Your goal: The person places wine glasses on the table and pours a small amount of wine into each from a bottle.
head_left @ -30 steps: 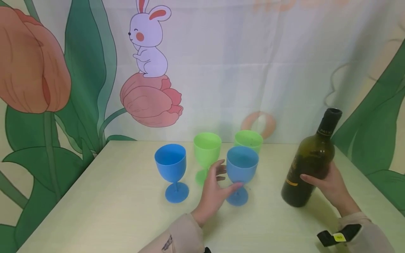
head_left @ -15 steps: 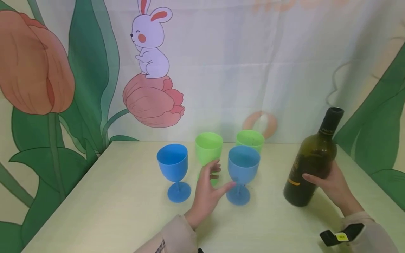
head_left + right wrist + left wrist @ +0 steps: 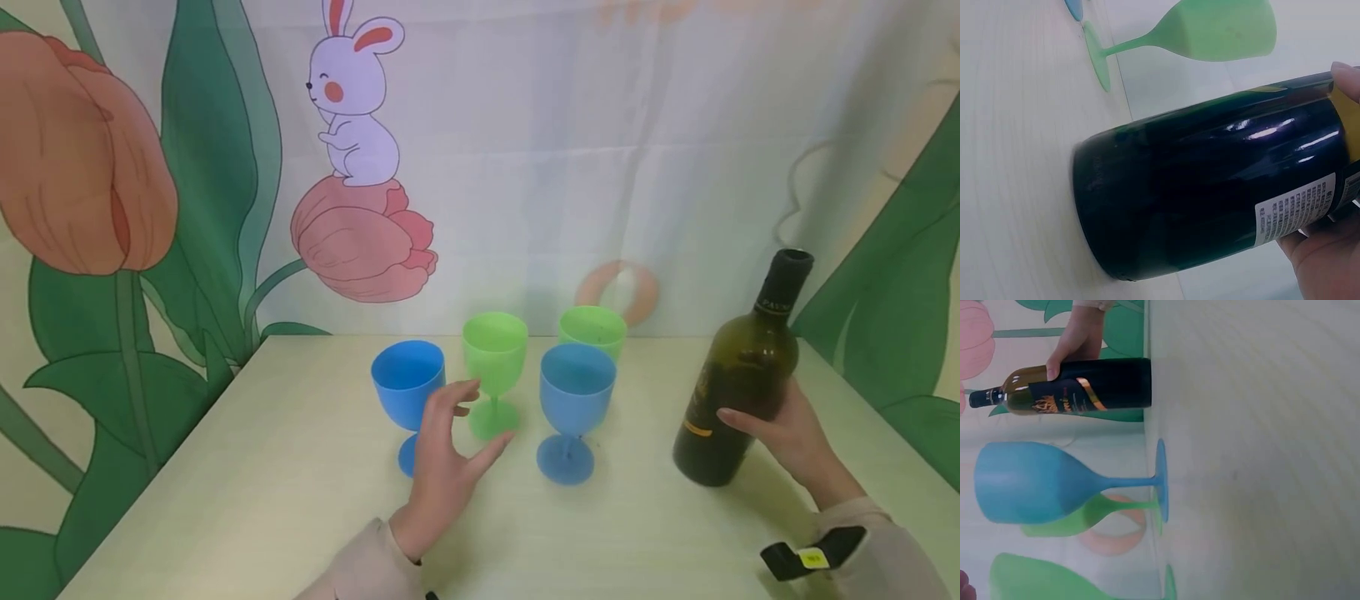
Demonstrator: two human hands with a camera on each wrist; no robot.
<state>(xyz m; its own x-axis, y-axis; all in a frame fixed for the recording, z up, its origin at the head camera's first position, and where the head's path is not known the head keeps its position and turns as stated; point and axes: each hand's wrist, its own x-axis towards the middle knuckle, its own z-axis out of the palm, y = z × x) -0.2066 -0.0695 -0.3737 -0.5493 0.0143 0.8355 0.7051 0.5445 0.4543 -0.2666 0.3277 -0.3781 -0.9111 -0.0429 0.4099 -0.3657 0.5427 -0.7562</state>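
Observation:
In the head view my right hand [image 3: 798, 446] grips a dark wine bottle [image 3: 735, 392] round its body at the right of the table. The bottle leans slightly; whether its base touches the table I cannot tell. My left hand [image 3: 441, 471] holds nothing. Its thumb and fingers are spread apart, just in front of the left blue goblet [image 3: 405, 385], hiding part of its bowl and stem. Apart from that hand, a lighter blue goblet [image 3: 576, 392] stands upright, also seen side-on as the blue goblet [image 3: 1041, 482] in the left wrist view.
Behind the blue goblets stand a green goblet [image 3: 495, 358] and another green goblet [image 3: 592, 323], the latter partly hidden. The pale table [image 3: 247, 492] ends at a printed cloth backdrop [image 3: 517, 167] with tulips and a rabbit.
My left hand has moved left, from beside the lighter blue goblet to in front of the left blue one. The goblets stay put. My right hand keeps its grip on the wine bottle.

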